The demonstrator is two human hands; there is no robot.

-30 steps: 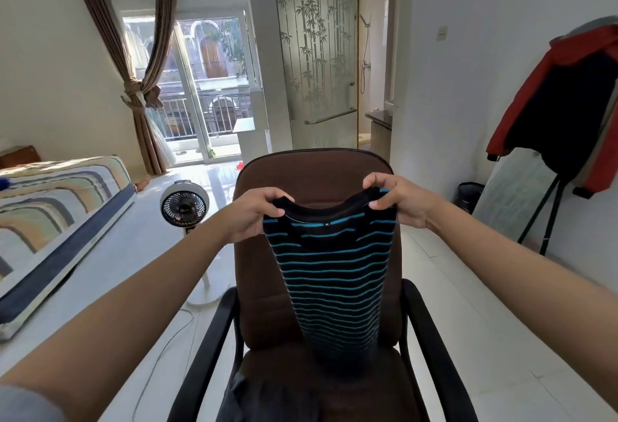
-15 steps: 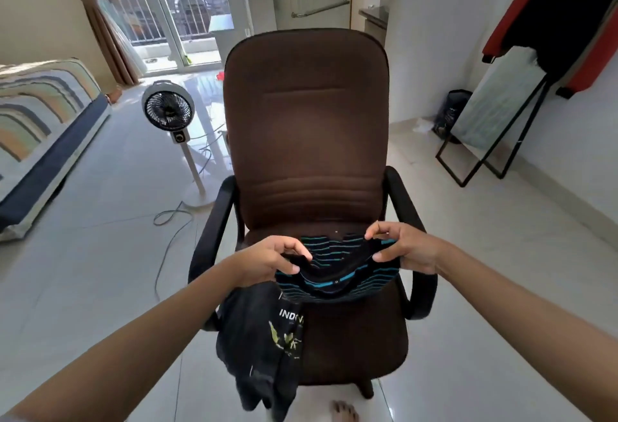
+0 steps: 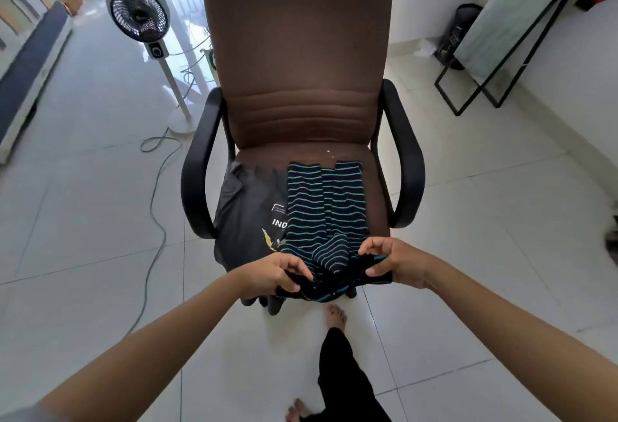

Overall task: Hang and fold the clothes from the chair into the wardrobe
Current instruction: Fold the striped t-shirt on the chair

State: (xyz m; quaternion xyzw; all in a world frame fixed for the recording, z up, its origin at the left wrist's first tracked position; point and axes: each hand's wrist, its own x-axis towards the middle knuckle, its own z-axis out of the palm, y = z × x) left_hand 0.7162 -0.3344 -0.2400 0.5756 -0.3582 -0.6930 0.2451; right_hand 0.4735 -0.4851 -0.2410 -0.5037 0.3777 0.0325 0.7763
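A dark shirt with teal stripes point(image 3: 326, 207) lies lengthwise on the seat of a brown office chair point(image 3: 297, 64), its sides folded in. My left hand point(image 3: 271, 273) pinches its near left corner at the seat's front edge. My right hand point(image 3: 396, 263) pinches the near right corner. Beside it on the left of the seat lies a dark grey printed T-shirt point(image 3: 249, 217), hanging over the front edge. The wardrobe is not in view.
A white standing fan point(image 3: 140, 15) with its cable on the tiles stands left of the chair. A bed edge point(image 3: 23, 54) runs along the far left. A black-framed leaning mirror point(image 3: 495, 37) and a dark bin point(image 3: 456, 34) stand at the right. My bare feet point(image 3: 334, 316) are below the seat.
I have lowered the striped shirt from the air in front of the backrest onto the seat, where it now lies flat. My view has tilted down towards the seat.
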